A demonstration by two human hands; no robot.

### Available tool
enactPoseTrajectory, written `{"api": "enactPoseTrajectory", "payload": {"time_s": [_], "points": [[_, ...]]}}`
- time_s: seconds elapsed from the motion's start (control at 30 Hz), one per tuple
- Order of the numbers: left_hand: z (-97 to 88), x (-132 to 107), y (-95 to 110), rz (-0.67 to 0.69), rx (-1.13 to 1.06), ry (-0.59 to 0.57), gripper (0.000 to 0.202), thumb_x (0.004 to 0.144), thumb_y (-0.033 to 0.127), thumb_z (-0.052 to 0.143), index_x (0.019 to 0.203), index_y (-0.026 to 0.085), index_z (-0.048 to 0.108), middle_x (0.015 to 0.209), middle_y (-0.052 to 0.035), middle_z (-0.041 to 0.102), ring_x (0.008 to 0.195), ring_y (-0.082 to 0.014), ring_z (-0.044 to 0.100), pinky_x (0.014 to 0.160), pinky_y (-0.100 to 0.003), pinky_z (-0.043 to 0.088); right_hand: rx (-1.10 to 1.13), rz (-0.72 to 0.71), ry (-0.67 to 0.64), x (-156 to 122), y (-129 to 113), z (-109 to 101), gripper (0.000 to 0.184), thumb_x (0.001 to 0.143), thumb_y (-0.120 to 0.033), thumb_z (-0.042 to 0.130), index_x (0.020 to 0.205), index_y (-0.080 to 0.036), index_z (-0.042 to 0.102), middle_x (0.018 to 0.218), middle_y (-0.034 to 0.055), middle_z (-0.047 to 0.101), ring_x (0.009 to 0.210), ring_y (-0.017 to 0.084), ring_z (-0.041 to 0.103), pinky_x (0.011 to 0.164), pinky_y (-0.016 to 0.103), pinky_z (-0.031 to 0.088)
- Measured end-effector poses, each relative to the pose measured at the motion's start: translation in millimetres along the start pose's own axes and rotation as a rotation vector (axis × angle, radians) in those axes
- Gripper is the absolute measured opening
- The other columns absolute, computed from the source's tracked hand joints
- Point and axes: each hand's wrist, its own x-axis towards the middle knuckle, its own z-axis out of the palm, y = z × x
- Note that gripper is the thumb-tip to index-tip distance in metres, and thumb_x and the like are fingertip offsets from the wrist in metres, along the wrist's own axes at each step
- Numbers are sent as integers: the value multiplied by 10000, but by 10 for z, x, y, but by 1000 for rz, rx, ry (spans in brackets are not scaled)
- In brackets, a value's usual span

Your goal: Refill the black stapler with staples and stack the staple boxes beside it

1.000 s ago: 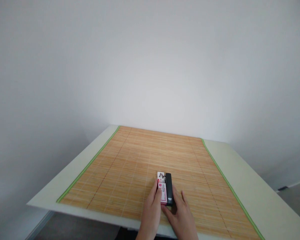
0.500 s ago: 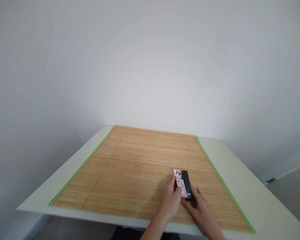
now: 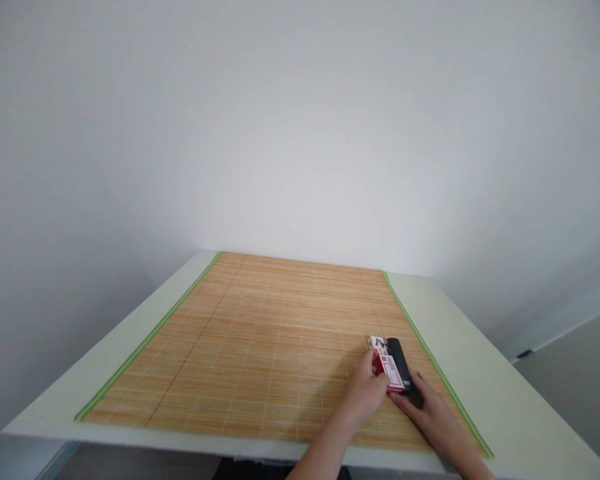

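My left hand (image 3: 369, 390) is closed round the left side of a small red and white cardboard box (image 3: 391, 372), with the thumb on its near part. Just beyond that box, a white printed end (image 3: 377, 343) shows; whether it is a separate box I cannot tell. A long black object (image 3: 399, 360), stapler-like in shape, lies against the right side of the boxes. My right hand (image 3: 433, 413) grips its near end between thumb and fingers, the thumb tip close to the red box's near edge. The boxes and black object are low over or on the mat; contact is hard to see.
A bamboo mat (image 3: 260, 333) with green edging covers most of the white table (image 3: 460, 347). The hands work near the mat's right front part. A pale wall (image 3: 300, 133) stands behind the table, and a small dark item (image 3: 524, 355) is beyond its right side.
Both hands have shifted to the right with the boxes and the black object, closer to the mat's right green edge. The camera view has turned slightly right.
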Motion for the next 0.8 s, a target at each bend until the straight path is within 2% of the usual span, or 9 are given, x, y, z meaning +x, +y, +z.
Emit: {"api": "enactPoseTrajectory", "payload": {"time_s": [0.2,0.33,0.47,0.6,0.8], "points": [[-11,31,-87,6,-52,48,628,737,88,517,1356,168,584,1265,-96,699,1062,-224,670,973,-340,510,2,-2,35,-9,-35,11,711,845,-568,647,1441,-187,572,1404,128,633,1328,329,563,1118,401,451],[-34,86,-108,19,-28,99,548,780,130,491,1315,152,609,1201,-96,722,1026,-224,683,927,-336,523,11,-21,22,2,-79,-2,674,857,-546,642,1435,-205,579,1410,114,631,1299,315,589,1102,393,466],[-72,95,-53,30,-18,76,540,784,141,475,1304,155,621,1168,-87,739,1020,-231,700,907,-335,533,6,-29,44,15,-100,1,667,846,-553,655,1418,-215,599,1394,107,644,1282,324,598,1107,405,462],[-101,57,-9,34,18,69,533,799,148,474,1308,181,631,1153,-71,748,1009,-229,701,918,-334,523,3,-20,42,23,-111,-3,674,835,-561,659,1412,-216,603,1352,112,667,1238,328,623,1084,415,474],[-97,64,-56,5,110,66,548,835,146,429,1359,183,587,1250,-67,718,1115,-222,666,990,-334,489,23,-24,-19,37,-102,13,670,870,-547,619,1450,-220,548,1367,120,649,1226,315,625,1062,421,486]]}}
